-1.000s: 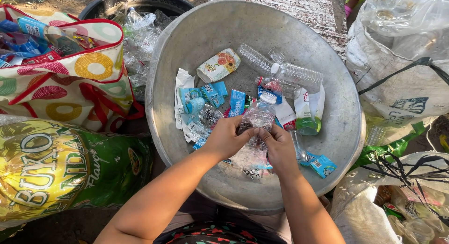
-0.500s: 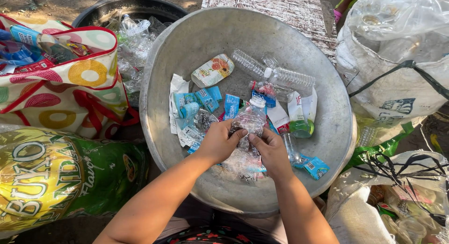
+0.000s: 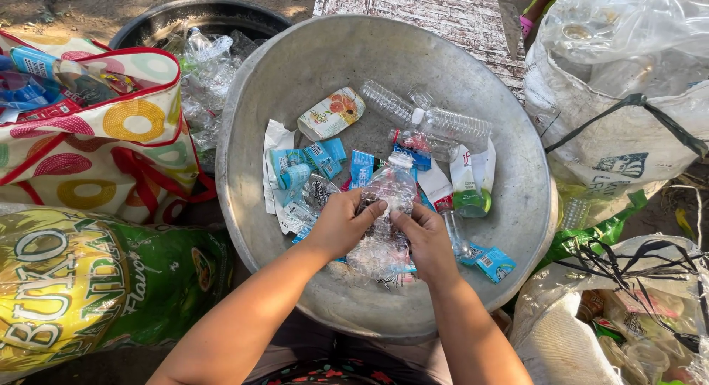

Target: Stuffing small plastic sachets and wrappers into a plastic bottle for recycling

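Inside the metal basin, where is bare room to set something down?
The basin is bare along its far wall above the clear bottles, and along the left wall. The right wall beyond the green pouch is free too. The middle is crowded with wrappers, where both hands hold a crushed bottle.

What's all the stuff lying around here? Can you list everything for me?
metal basin: one, grey, centre.
clear plastic bottle: one, crumpled, between both hands.
ribbed clear bottles: two, upper part of the basin.
white cup: one, orange print, on its side in the basin.
blue wrappers: several, left of centre in the basin.
white and green pouch: one, right in the basin.
patterned bag: one, red and yellow rings, left.
green sack: one, lower left.
black tub: one, holding clear plastic, upper left.
white sack: one, right.
left hand: on the bottle.
right hand: on the bottle.
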